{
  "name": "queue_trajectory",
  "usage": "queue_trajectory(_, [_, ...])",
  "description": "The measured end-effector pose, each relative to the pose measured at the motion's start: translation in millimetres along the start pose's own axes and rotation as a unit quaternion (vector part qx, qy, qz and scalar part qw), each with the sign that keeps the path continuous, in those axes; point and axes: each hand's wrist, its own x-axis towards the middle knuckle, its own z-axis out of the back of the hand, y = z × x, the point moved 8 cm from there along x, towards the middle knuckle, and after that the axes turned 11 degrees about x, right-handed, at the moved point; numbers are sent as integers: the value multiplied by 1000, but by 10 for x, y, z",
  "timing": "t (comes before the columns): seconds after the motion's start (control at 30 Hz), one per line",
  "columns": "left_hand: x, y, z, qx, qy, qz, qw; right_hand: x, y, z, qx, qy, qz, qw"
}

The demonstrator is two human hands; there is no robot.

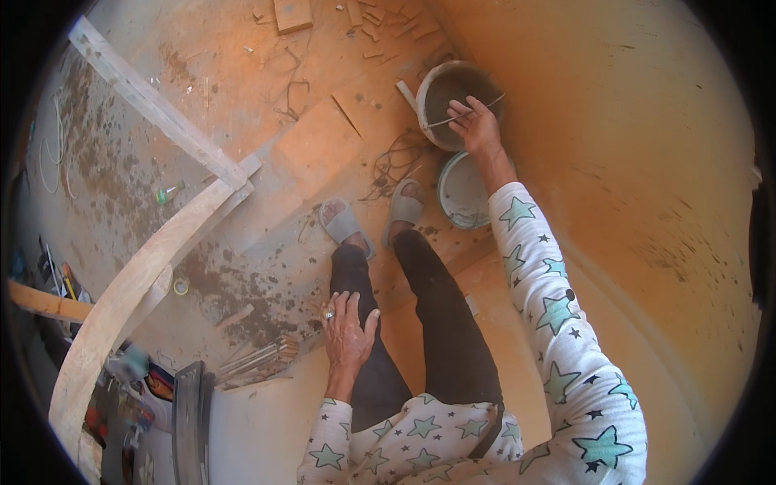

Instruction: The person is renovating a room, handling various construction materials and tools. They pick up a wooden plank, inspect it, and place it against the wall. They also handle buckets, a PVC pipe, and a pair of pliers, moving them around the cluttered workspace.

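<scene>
My right hand [477, 128] reaches out over a grey bucket [430, 99] with something dark inside, by the wall. Its fingers are bent around the bucket's thin wire handle [440, 123], which stretches across the opening. My left hand [349, 333] lies flat on my left thigh, fingers stretched out and holding nothing; a ring shows on one finger. Right below the bucket, partly behind my right forearm, stands a second round container [465, 190] with a pale inside.
A long wooden beam frame [153, 263] curves along the left. Tangled wire [396, 166] lies near my sandals. Wood strips [259, 360] are stacked at lower left. Scraps and a block [293, 14] lie at the far side. An orange-dusted wall [614, 162] rises on the right.
</scene>
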Motion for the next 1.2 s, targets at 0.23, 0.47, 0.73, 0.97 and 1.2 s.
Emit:
queue_trajectory(0.23, [58, 5, -43, -20, 20, 22, 999, -205, 112, -79, -36, -25, 86, 995])
queue_trajectory(0.47, [115, -28, 2, -23, 16, 15, 999, -1164, 197, -1003, -149, 180, 156, 960])
queue_trajectory(0.73, [244, 79, 141, -132, -11, 63, 989, -1776, -647, -1896, -425, 283, 221, 831])
queue_trajectory(0.97, [874, 477, -6, -513, -82, 228, 823, -1962, -1747, -1501, -567, 368, 277, 683])
queue_trajectory(1.2, [1814, 451, -195, -660, -29, 199, 724, -2146, -1867, -1259, -635, 412, 269, 597])
